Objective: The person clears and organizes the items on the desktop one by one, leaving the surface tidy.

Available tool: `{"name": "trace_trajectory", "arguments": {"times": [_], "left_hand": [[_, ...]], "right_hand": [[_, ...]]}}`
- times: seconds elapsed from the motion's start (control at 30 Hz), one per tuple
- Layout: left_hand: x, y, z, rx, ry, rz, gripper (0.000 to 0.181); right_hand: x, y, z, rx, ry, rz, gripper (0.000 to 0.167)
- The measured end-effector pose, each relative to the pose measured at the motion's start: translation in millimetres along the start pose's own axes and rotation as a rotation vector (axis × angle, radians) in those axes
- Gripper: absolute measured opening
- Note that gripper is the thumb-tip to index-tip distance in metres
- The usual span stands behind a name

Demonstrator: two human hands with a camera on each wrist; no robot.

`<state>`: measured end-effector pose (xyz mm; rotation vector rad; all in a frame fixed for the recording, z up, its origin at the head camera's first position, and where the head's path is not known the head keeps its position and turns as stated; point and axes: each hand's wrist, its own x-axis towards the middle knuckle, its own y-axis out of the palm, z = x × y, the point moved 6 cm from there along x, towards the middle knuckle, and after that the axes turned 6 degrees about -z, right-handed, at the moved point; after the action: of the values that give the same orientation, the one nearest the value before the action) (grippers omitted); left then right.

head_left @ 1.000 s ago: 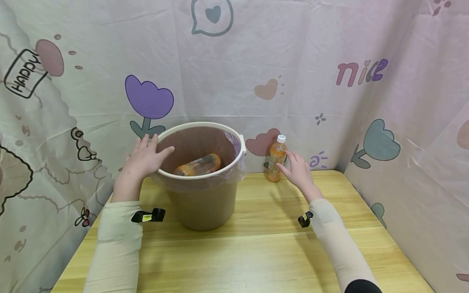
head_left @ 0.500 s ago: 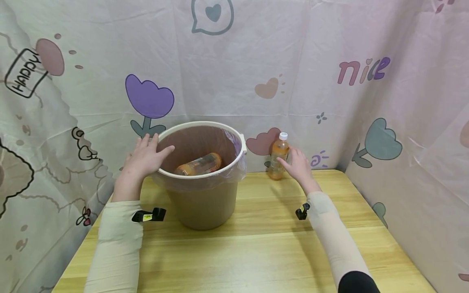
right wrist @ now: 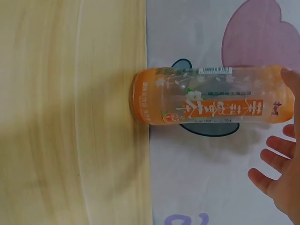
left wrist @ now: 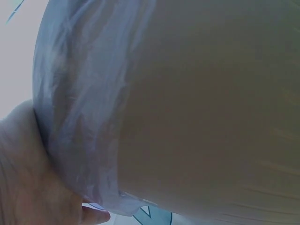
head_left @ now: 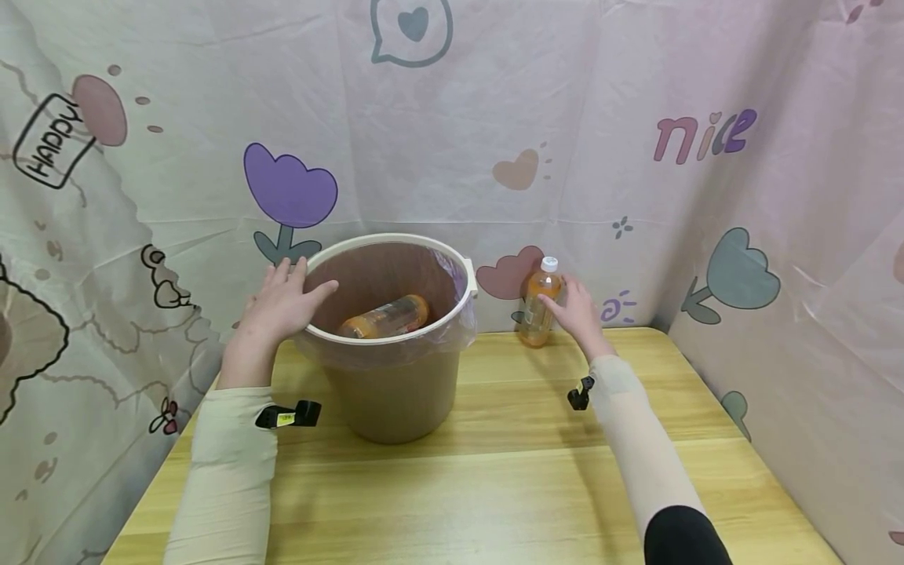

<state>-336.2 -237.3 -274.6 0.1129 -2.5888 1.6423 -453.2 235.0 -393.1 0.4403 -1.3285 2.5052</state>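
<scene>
My left hand (head_left: 278,308) rests against the left rim of a brown trash bin (head_left: 392,400), fingers fairly straight and thumb reaching over the opening. Its palm (left wrist: 28,173) lies against the bin's liner in the left wrist view. An orange-labelled drink bottle (head_left: 538,310) with a white cap stands near the table's back edge. My right hand (head_left: 581,320) is at its upper right side, thumb in front. In the right wrist view the thumb overlaps the bottle (right wrist: 206,96); several fingers (right wrist: 276,161) spread beside it without wrapping it. Thumb contact is unclear.
Another orange-labelled bottle (head_left: 387,318) lies slanted inside the bin. A clear liner (head_left: 462,322) folds over the bin's rim. The wooden table (head_left: 508,486) meets a printed curtain (head_left: 424,149) behind and at both sides.
My right hand has moved slightly up and closer about the bottle's upper part. My left hand and the bin stay in place; the bottle remains standing.
</scene>
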Motion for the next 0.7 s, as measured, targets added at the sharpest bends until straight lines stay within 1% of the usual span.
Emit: {"name": "trace_trajectory", "arguments": {"times": [0.17,0.33,0.53,0.7], "left_hand": [[-0.2,0.1,0.3,-0.002,0.002,-0.003,0.093],[-0.2,0.1,1.0,-0.003,0.003,-0.005,0.093],[0.3,0.5,1.4,-0.004,0.005,-0.007,0.094],[-0.2,0.4,1.2,-0.008,0.001,-0.004,0.094]], "right_hand": [[6.7,5.5,-2.8,0.033,0.006,0.02,0.087],[10.1,9.3,3.1,0.07,-0.002,0.038,0.089],[14.7,13.5,6.1,0.093,0.017,0.027,0.09],[15.4,14.9,9.9,0.094,0.028,-0.004,0.086]]}}
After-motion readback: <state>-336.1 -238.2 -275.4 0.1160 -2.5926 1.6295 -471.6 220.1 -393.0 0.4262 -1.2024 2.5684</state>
